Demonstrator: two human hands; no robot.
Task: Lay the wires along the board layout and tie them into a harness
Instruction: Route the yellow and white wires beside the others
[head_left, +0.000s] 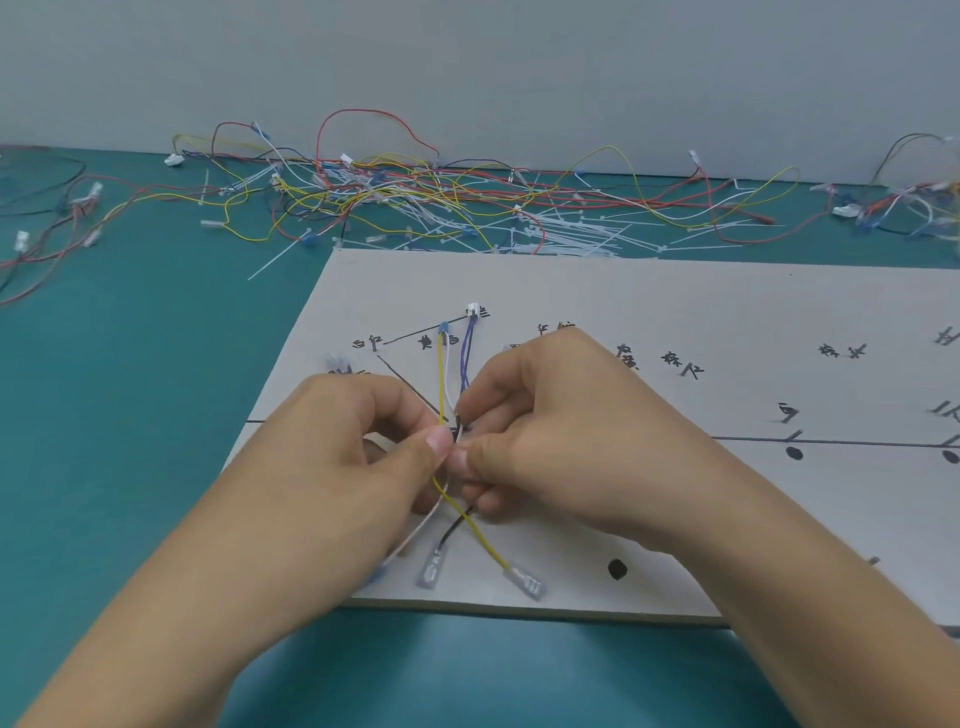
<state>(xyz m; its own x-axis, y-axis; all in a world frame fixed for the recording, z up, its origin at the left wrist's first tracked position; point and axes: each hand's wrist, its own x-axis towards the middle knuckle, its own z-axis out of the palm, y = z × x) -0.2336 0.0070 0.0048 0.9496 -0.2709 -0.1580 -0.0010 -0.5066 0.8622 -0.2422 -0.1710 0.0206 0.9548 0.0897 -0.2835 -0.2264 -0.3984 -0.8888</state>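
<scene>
The board (675, 312) lies flat on the green table (130, 415), with drawn black lines, handwritten labels and black dots (616, 569) on its face. The wires cross at the left part of the board, where the drawn lines meet. The left hand (358, 441) pinches the crossing wires between thumb and forefinger, its other fingers curled under. The right hand (561, 431) pinches the same bundle just beside the left thumb, fingers curled. What lies between the fingertips cannot be told. From the pinch point, the yellow wire (441, 374) and a white wire (448, 376) run toward the far edge of the board and end in a blue terminal (444, 327). Beside them, the blue wires (469, 348) run to a white connector (474, 310). Toward the near edge of the board, the yellow wire ends in a clear-sleeved terminal (524, 582), and a black wire (457, 525) ends in a second clear-sleeved terminal (431, 569). A pale wire (415, 530) passes under the left hand. Beyond the far edge of the board, a loose pile of wires (415, 192) and white cable ties (561, 223) lies on the table.
</scene>
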